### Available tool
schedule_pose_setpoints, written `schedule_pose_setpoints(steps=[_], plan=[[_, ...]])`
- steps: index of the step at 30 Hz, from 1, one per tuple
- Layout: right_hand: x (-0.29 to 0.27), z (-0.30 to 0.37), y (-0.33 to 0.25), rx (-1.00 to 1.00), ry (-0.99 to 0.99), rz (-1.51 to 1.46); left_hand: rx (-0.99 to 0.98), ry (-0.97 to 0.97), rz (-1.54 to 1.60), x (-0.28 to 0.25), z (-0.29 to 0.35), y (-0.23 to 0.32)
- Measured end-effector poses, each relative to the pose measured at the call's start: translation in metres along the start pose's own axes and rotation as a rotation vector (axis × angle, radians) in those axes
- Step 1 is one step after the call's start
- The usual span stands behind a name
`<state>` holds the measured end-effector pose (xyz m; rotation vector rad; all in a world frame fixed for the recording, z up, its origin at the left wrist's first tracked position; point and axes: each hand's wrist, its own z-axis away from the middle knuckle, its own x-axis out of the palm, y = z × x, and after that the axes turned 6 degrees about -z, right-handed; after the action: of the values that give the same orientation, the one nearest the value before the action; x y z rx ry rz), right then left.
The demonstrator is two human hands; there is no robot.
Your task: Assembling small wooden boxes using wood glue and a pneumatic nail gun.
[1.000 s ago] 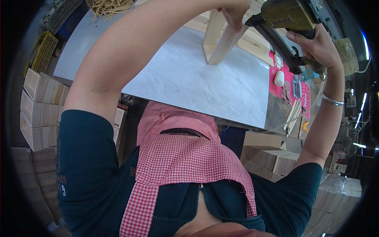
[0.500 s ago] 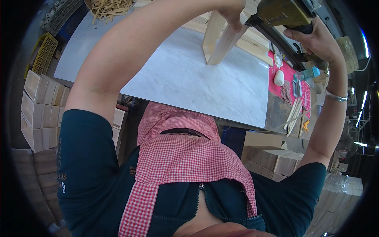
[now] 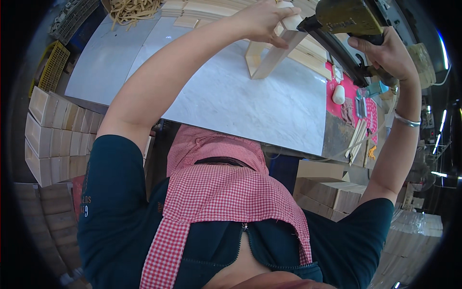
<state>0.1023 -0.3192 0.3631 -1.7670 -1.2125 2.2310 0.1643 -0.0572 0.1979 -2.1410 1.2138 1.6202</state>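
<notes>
A pale wooden box frame (image 3: pixel 273 59) stands upright on the white marbled table. My left hand (image 3: pixel 266 21) grips its top corner, with fingers over the upper edge and thumb on the side. In my right hand (image 3: pixel 389 54) is a nail gun (image 3: pixel 347 21), black and dull gold, held by its handle with the fingers wrapped round. Its nose meets the frame's upper corner beside my left fingers, touching or almost touching it. The frame's far side is partly hidden behind my left hand.
Wooden strips (image 3: pixel 308 58) lie along the table's (image 3: pixel 226 96) far side. A pink mat (image 3: pixel 332 79) at the right carries a white bottle-like object (image 3: pixel 339 95) and small tools. Stacked wooden boxes (image 3: pixel 57 137) stand at the left, near a yellow crate (image 3: pixel 50 67). A hose (image 3: pixel 356 144) crosses the right end.
My left hand has shifted its hold on the frame's top corner, and my left elbow has swung inward to the right. The nail gun and the frame have hardly moved.
</notes>
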Motion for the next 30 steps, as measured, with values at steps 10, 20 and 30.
schedule_pose_setpoints(steps=[10, 20, 30], plan=[[0.008, -0.005, 0.001, 0.021, 0.012, 0.026, 0.058, 0.017, 0.049, 0.002, -0.004, 0.001], [0.005, -0.006, 0.002, 0.039, 0.004, 0.021, 0.018, -0.054, 0.055, -0.005, -0.005, 0.007], [0.002, -0.009, 0.009, 0.017, -0.038, 0.013, -0.017, -0.067, 0.011, -0.007, -0.004, 0.010]])
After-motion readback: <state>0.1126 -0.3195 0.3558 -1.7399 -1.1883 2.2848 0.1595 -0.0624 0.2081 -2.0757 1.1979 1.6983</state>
